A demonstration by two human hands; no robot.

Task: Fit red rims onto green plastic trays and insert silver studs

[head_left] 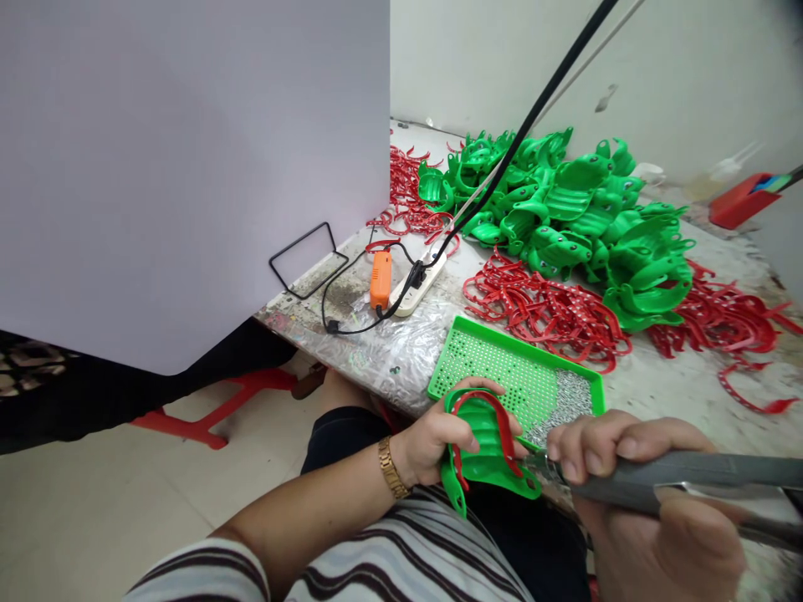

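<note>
The left hand (pixel 455 431) curls its grip tightly around a green plastic piece (pixel 489 456) with a red strip (pixel 495 418), while the right hand (pixel 665 548) clamps a grey-handled tool (pixel 690 472) beside it.

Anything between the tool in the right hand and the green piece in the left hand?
Nothing visible stands between them. The grey tool in the right hand reaches the green piece held in the left hand, its tip at the piece's edge beside the red strip.
</note>
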